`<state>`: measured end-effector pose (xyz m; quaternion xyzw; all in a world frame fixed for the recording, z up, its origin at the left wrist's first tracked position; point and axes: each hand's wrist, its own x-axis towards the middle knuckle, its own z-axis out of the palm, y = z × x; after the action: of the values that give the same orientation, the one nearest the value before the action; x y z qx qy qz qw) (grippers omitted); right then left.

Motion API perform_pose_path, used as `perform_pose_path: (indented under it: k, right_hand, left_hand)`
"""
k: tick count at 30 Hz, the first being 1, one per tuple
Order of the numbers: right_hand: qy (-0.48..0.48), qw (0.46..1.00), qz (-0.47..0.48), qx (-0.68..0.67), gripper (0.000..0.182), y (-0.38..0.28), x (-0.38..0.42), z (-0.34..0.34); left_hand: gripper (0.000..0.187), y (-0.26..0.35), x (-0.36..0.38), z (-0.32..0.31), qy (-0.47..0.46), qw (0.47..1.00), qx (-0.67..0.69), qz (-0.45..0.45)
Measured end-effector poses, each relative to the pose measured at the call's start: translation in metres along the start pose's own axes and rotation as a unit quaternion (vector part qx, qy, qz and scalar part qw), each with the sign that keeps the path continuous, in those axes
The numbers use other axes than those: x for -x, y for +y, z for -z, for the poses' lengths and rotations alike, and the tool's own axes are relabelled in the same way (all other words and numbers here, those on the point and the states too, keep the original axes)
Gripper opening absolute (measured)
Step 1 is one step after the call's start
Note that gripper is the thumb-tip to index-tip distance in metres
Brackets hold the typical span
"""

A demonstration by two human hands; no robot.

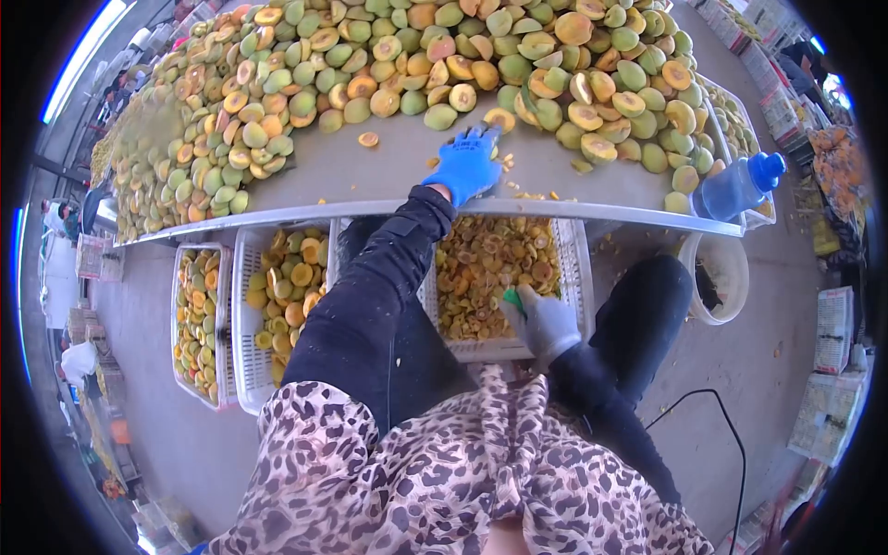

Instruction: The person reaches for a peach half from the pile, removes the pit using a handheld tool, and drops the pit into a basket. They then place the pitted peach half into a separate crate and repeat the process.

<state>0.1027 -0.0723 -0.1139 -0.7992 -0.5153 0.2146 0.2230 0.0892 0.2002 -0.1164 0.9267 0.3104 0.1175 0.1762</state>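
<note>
My left hand (pixel 465 166), in a blue glove, reaches over the metal table (pixel 324 171) with its fingers stretched forward. Just beyond the fingertips lies a peach half (pixel 499 119), at the front of a big heap of green and orange peach halves (pixel 444 51). Small orange scraps are scattered around this hand. In a pale grey glove, my right hand (pixel 548 324) is closed on a green-handled tool (pixel 514 300); the tool's working end cannot be made out. That hand is over a white crate (pixel 578 277) full of peach trimmings (pixel 490 268).
Two white crates of peach halves, one narrow (pixel 223 342) and one wider (pixel 242 351), stand at the left. A blue bottle (pixel 731 190) lies at the table's right corner, above a white bucket (pixel 735 287). A black cable (pixel 740 444) crosses the floor.
</note>
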Motion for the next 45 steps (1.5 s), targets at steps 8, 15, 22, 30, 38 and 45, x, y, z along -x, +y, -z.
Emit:
perform_pose_path:
  k: [8,15,22,30,38,45]
  right_hand:
    - [0.043,0.97,0.011,-0.241,0.02,-0.019,-0.028,0.067]
    - [0.163,0.949,0.162,-0.215,0.024,-0.068,-0.047,0.087]
    - [0.111,0.969,0.148,-0.163,0.026,-0.07,-0.018,0.079]
    - [-0.041,0.902,0.002,-0.43,0.031,-0.09,0.002,0.08]
    - [0.055,0.975,0.154,-0.148,0.027,-0.086,0.004,0.081]
    - [-0.103,0.857,-0.079,-0.498,0.041,-0.094,0.016,0.087]
  left_hand:
    - [0.035,0.022,0.015,0.05,-0.048,0.887,0.444,0.118]
    - [0.036,0.098,0.094,0.08,0.083,0.638,0.756,0.124]
    - [0.057,0.102,0.124,0.083,0.141,0.577,0.795,0.118]
    - [0.069,0.112,0.137,0.092,0.111,0.634,0.763,0.061]
    - [0.067,0.102,0.15,0.087,0.08,0.701,0.709,0.014]
    - [0.056,0.129,0.154,0.079,0.263,0.691,0.673,-0.025]
